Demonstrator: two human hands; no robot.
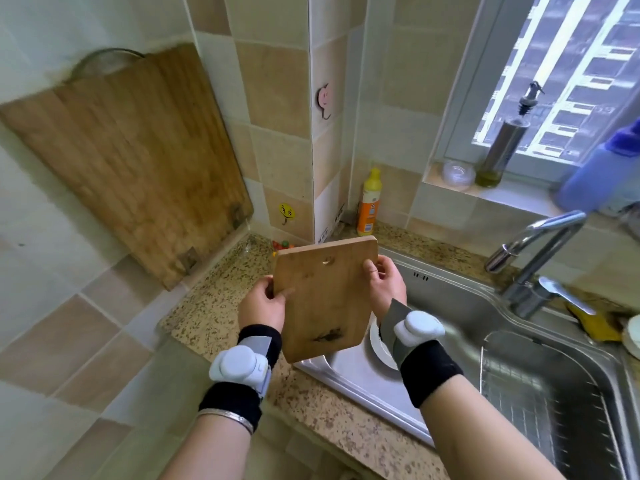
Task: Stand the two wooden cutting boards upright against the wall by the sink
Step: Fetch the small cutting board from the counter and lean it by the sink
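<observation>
Holding a small cutting board (323, 296) above the worktop (221, 306), beside the sink (519, 358).
Left hand (263, 303) and right hand (384, 285) grip its side edges; large cutting board (128, 161) leans upright against the wall.

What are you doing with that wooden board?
Someone is holding a small cutting board in the air, left hand on one edge and right hand on the other, above the counter next to the sink. A big cutting board already stands leaning on the wall. The small one is not yet put down.

An orange dish-soap bottle with a yellow cap (369, 206) stands in the tiled corner — a steel oil dispenser (501, 147) on the windowsill, a chrome tap (533, 258) nearby.
</observation>
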